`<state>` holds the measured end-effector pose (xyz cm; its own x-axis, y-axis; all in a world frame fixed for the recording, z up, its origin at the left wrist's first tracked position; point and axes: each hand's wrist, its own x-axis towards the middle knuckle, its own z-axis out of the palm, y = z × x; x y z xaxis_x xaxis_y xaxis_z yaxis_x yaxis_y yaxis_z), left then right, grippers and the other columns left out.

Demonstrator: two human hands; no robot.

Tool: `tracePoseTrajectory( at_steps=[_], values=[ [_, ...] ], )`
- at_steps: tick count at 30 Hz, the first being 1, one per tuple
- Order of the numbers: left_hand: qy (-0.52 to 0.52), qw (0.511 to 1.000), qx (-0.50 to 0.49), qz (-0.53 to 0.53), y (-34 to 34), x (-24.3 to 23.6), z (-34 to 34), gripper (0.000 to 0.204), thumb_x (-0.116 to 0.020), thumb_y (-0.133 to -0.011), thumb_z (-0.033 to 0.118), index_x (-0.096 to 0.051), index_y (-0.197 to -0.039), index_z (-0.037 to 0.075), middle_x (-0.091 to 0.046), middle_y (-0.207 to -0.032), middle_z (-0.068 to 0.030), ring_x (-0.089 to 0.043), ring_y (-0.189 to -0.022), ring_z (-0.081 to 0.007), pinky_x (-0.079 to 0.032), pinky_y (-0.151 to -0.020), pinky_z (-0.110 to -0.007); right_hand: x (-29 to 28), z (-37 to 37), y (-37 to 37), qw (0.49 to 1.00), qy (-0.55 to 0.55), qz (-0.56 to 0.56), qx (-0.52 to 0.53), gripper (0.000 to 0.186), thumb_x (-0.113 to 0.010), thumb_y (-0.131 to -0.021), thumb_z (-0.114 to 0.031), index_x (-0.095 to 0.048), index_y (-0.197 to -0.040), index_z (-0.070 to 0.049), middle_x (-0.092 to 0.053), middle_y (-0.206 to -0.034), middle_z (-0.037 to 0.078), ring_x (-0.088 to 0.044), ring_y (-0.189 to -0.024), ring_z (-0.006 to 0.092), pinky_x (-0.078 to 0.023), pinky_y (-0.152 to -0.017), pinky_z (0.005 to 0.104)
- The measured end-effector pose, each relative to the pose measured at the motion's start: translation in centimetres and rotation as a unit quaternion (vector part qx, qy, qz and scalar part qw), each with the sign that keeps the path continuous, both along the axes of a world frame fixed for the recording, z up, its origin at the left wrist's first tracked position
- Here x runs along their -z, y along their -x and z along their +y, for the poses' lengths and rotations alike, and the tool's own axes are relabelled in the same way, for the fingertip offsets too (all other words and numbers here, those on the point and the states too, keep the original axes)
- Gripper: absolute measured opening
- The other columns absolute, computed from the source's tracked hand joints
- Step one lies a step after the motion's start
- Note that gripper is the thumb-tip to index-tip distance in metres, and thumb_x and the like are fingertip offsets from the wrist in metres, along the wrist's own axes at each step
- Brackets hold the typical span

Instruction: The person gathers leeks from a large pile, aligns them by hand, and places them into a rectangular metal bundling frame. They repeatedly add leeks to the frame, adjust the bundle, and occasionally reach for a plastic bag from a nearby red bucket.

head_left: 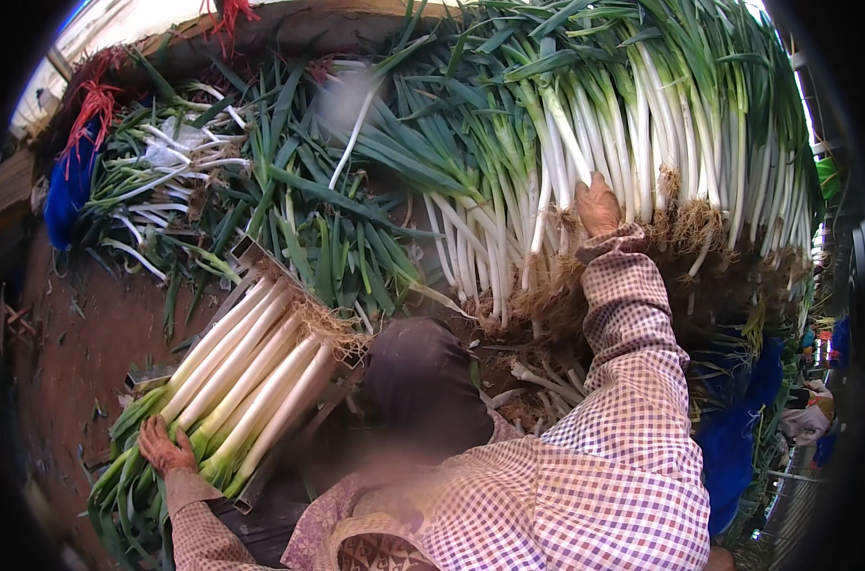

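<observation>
Leeks (252,362) lie side by side in the metal frame (249,251), their roots (326,322) at its far end and their green leaves (133,495) spilling over its near-left end. From my remote seat, I see the left hand (166,445) laid over them at that leafy end, its fingers spread rather than wrapped around anything. The right hand (599,205) reaches well to the right of the frame, into a big stack of leeks (680,105); its fingertips are partly hidden among the white stalks, so I can't tell whether they are closed on one.

As I judge it, if the left palm lifts or slips, the framed leeks could roll or slide toward the leafy end, since little seems to bind them (I make out no tie from here). A hard tug in the stack could snag tangled roots and drag neighbours down.

As for the fingers, the framed leeks run directly under the left ones, where white turns green, with the roots pointing away. At the right hand, a pale stalk (568,143) slopes down to the fingertips, and hairy roots hang just beside the wrist.
</observation>
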<state>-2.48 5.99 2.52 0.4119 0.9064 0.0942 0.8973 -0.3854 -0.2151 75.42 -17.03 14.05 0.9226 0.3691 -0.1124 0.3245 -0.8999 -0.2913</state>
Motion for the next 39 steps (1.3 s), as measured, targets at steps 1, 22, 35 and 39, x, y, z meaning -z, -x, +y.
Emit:
tracePoseTrajectory(
  at_steps=[1,22,35,39],
  values=[
    [0.017,1.000,-0.008,-0.009,-0.5,-0.4,0.0,0.048,-0.056,-0.085,0.030,-0.053,-0.125,0.004,-0.047,-0.133,-0.0125,-0.035,-0.130,-0.0340,-0.022,-0.110,-0.051,0.9,1.2,1.4,0.996,-0.094,-0.009,-0.005,0.043,-0.047,-0.097,-0.028,-0.045,-0.124,0.006,-0.061,-0.104,0.018,-0.061,-0.078,0.0228,-0.052,-0.069,0.0350],
    [0.186,0.921,-0.248,0.235,12.2,-17.2,-6.0,0.087,-0.074,-0.076,0.028,-0.024,-0.147,0.021,-0.033,-0.147,-0.0089,-0.036,-0.132,-0.0267,-0.026,-0.108,-0.053,-9.1,3.1,41.7,0.564,-0.433,0.579,-0.399,0.047,-0.049,-0.094,-0.005,-0.031,-0.137,0.000,-0.055,-0.099,0.010,-0.047,-0.058,0.0043,-0.042,-0.049,0.0180],
    [0.253,0.922,-0.289,-0.049,9.8,-16.8,-14.3,0.041,-0.060,-0.085,0.029,-0.058,-0.117,0.004,-0.062,-0.109,-0.0209,-0.058,-0.103,-0.0367,-0.045,-0.091,-0.043,9.3,18.4,38.0,0.619,-0.011,0.026,-0.785,0.033,-0.052,-0.092,-0.015,-0.056,-0.124,-0.015,-0.063,-0.100,0.014,-0.060,-0.097,0.0313,-0.047,-0.084,0.0428],
    [0.401,0.878,-0.220,-0.143,2.0,-19.2,-13.4,0.047,-0.062,-0.085,0.032,-0.056,-0.121,0.003,-0.061,-0.111,-0.0217,-0.057,-0.103,-0.0382,-0.045,-0.092,-0.041,9.9,18.5,38.1,0.658,0.050,-0.017,-0.751,0.033,-0.042,-0.095,-0.018,-0.055,-0.125,-0.015,-0.062,-0.106,0.013,-0.059,-0.100,0.0311,-0.048,-0.084,0.0422]
  ],
)
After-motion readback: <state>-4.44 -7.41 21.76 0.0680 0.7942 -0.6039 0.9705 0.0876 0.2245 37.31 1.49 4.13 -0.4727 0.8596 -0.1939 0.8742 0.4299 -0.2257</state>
